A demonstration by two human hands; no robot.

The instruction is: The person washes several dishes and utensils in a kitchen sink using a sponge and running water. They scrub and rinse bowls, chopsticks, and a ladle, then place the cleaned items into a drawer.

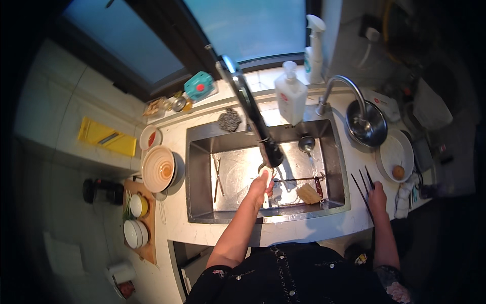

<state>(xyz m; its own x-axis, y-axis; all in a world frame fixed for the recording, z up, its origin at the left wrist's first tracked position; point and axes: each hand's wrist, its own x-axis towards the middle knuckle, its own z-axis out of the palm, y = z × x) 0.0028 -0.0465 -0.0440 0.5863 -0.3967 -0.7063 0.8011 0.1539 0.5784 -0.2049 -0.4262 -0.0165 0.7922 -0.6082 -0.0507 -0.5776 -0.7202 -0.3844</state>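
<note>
My left hand grips a white spoon under the black pull-down faucet head, over the stainless steel sink. On the counter right of the sink, my right hand is closed on a dark, thin utensil, probably a chopstick; more dark sticks lie beside it. In the basin are a ladle at the back right, a tan sponge beside a dark red handle, and crossed chopsticks at the left.
Nested bowls stand left of the sink, near a cutting board holding smaller bowls. Behind the basin are a steel scrubber and a pump bottle. At right, a metal bowl and a white pan sit near a curved tap.
</note>
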